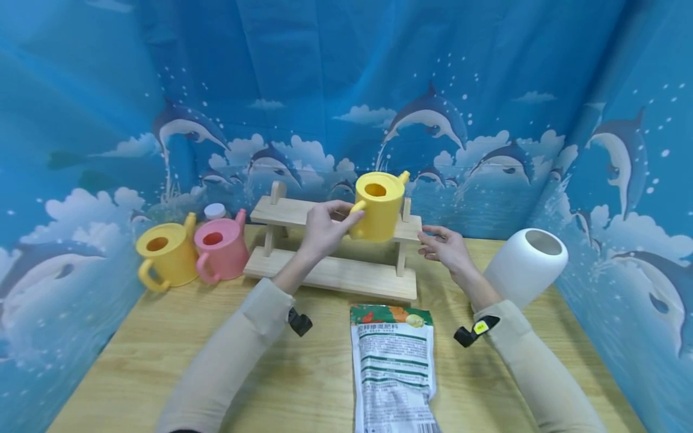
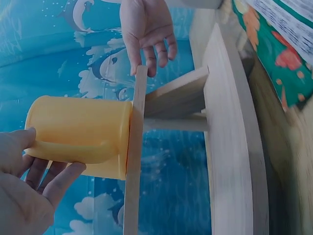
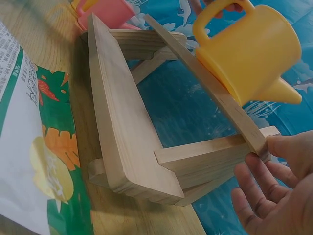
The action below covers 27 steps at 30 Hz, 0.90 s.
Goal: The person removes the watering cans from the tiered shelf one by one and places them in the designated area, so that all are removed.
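Observation:
A yellow watering can (image 1: 381, 210) stands upright at the right part of the upper shelf of a two-tier wooden rack (image 1: 346, 273). In the left wrist view, the base of the can (image 2: 83, 117) meets the shelf board (image 2: 136, 161). My left hand (image 1: 325, 225) grips the can's handle, fingers curled round it. The can's spout (image 3: 281, 91) points right, away from that hand. At the right end of the upper shelf, my right hand (image 1: 446, 246) pinches the board between thumb and fingers, as the right wrist view shows.
Left of the rack stand another yellow watering can (image 1: 181, 258), a pink watering can (image 1: 224, 255) and a white-capped container (image 1: 215, 211), mostly hidden. A printed bag (image 1: 392, 367) lies in front. A white vase (image 1: 522, 270) leans at the right. Blue dolphin curtains (image 1: 346, 78) surround the table.

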### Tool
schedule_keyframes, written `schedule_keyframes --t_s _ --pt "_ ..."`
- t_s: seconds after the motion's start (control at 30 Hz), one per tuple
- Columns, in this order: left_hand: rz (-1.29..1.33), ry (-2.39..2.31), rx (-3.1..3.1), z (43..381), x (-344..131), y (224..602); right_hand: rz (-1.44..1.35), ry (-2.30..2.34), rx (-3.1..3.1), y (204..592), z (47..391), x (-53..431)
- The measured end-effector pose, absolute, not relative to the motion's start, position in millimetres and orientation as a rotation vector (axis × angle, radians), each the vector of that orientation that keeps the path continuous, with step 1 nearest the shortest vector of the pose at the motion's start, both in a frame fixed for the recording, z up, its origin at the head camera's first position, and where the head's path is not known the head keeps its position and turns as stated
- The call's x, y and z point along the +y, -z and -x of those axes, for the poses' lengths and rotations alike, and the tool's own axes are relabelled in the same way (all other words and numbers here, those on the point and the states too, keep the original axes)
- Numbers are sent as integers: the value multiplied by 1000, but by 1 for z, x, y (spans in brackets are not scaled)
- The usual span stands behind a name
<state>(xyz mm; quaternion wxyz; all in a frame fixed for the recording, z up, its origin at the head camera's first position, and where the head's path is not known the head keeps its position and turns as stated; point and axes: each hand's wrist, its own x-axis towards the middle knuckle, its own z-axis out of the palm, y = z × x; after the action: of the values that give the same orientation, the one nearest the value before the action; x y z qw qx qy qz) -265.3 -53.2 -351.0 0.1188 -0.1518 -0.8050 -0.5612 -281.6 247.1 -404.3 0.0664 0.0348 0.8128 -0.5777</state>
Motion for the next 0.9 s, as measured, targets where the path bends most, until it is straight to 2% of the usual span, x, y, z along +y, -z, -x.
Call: schedule_keyframes --t_s 0.3,0.6,0.9 --pt "458 1510 -2341 237 -100 352 -98 1746 2451 403 281 247" --pt "219 1483 -2437 194 -163 356 -87 1763 2432 403 280 249" --pt "25 1382 -2560 146 -230 377 -91 1753 2430 403 281 248"
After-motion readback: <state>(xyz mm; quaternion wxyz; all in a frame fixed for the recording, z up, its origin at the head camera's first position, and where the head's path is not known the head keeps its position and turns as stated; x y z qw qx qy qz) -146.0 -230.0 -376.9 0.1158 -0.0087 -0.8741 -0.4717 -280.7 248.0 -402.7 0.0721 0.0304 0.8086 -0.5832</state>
